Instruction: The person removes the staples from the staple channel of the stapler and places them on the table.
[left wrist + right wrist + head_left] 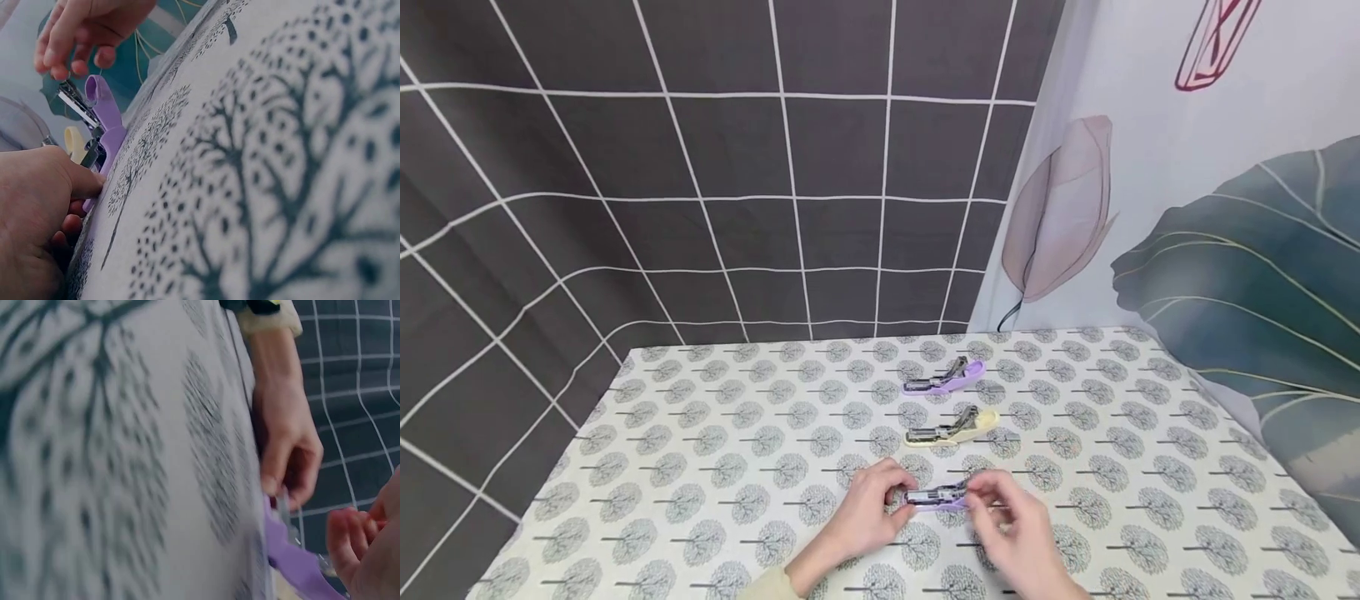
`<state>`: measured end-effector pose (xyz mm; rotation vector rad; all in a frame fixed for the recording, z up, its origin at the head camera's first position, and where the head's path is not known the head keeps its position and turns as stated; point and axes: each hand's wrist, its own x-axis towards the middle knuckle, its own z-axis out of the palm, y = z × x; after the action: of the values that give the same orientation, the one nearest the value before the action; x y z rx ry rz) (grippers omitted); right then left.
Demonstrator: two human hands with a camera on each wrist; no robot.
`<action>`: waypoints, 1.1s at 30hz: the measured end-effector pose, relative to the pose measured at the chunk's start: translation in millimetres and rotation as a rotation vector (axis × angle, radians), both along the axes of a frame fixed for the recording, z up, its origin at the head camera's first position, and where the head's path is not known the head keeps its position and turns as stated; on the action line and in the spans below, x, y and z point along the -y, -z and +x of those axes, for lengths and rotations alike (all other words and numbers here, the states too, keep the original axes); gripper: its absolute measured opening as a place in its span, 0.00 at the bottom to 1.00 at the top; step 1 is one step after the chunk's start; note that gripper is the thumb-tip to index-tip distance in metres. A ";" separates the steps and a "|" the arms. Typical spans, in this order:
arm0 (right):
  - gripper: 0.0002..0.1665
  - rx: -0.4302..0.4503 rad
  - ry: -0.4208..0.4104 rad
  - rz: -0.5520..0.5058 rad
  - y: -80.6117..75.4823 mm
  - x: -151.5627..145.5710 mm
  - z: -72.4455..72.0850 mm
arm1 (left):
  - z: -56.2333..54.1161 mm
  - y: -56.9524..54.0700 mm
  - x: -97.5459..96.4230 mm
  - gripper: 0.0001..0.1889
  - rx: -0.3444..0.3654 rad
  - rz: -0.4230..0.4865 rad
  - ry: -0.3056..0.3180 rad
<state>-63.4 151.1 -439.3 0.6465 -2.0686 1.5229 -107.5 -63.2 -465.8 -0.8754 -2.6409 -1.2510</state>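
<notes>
A purple stapler [942, 503] lies at the front middle of the table, its silvery metal parts facing up. My left hand [871, 504] pinches its left end between thumb and fingers. In the left wrist view, the metal arm [78, 106] is tilted up from the purple plastic body [106, 115], which has a loop-shaped end. Fingertips of my right hand [1015, 521] are right at the tip of that arm, the fingers loosely bent. In the right wrist view, the purple body [300, 565] runs between both hands.
Behind, a cream-yellow stapler [977, 425] and another purple stapler [966, 377] lie in line, metal side up. The table has a tree-patterned cloth [715, 467]. A dark gridded curtain [722, 167] and a white leaf-print curtain [1150, 208] hang behind it.
</notes>
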 end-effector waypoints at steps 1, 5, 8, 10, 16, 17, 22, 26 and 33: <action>0.17 0.059 -0.013 -0.005 2.5 5.5 2.0 | -0.2 0.0 0.4 0.14 0.001 -0.002 -0.002; 0.12 0.348 -0.006 -0.043 5.0 21.5 6.6 | -0.3 0.8 0.9 0.14 0.010 -0.002 -0.006; 0.11 0.504 -0.004 -0.045 3.4 27.1 5.5 | 0.0 1.1 1.0 0.14 0.015 -0.001 -0.008; 0.12 0.568 -0.015 -0.038 2.6 28.4 4.1 | 0.0 0.8 0.9 0.14 0.019 -0.005 -0.008; 0.14 0.652 -0.055 -0.005 5.6 29.0 0.4 | -0.1 -0.3 0.5 0.14 0.037 -0.012 0.000; 0.14 0.650 -0.057 0.003 6.4 29.2 -0.1 | -0.1 -0.4 0.4 0.14 0.040 -0.013 0.001; 0.14 0.624 -0.072 0.032 7.6 31.1 -1.7 | 0.2 0.1 1.2 0.14 0.041 -0.014 0.000; 0.13 0.628 -0.075 0.047 7.2 32.3 -2.2 | 0.7 1.1 1.5 0.14 0.035 -0.011 -0.001; 0.13 0.645 -0.056 0.056 6.7 35.0 -3.0 | 0.2 1.3 1.3 0.14 0.025 -0.009 0.002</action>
<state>-66.4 116.1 -446.0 0.2413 -2.5762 1.8880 -107.3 -64.5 -467.1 -0.8696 -2.6675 -1.2600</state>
